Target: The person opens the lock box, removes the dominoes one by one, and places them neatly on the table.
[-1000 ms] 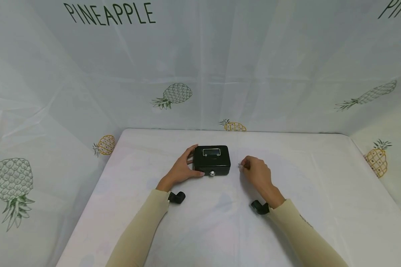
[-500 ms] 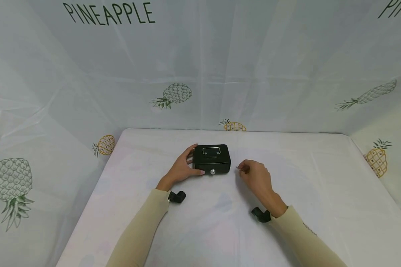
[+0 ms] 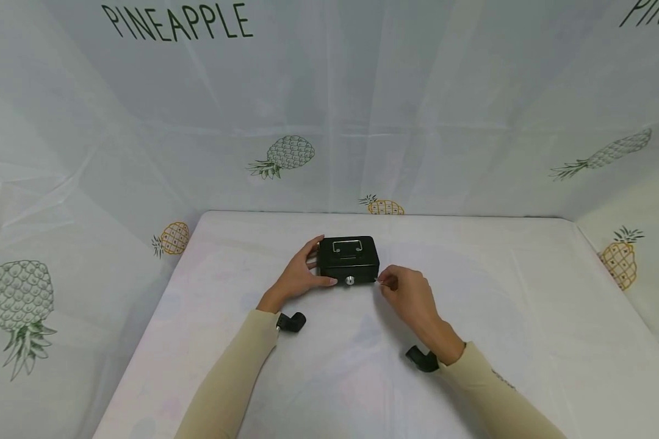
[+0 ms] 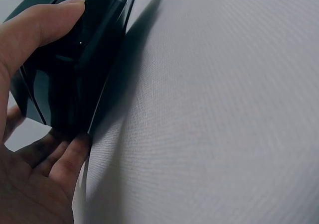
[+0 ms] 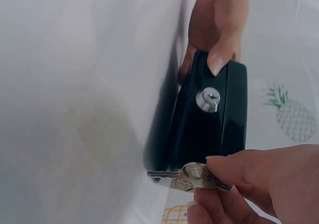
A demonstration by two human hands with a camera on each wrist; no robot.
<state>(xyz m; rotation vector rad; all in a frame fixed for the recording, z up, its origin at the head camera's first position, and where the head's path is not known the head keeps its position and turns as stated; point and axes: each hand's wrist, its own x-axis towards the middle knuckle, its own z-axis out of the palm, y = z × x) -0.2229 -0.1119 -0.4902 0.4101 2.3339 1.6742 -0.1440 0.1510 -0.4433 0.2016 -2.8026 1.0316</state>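
The left hand (image 3: pixel 296 277) is gripping a black cash box (image 3: pixel 348 262) while the right hand (image 3: pixel 413 297) is pinching a silver key (image 5: pixel 193 174).

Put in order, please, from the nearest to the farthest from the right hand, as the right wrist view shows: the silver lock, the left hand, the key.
1. Key: pinched in the right hand.
2. Silver lock: on the front of the black box, between the two hands.
3. Left hand: at the box's left end, thumb on its front.

"PINEAPPLE" (image 3: pixel 177 23) and cut-off "PINE" (image 3: pixel 652 13) on white cloth (image 3: pixel 417 85)
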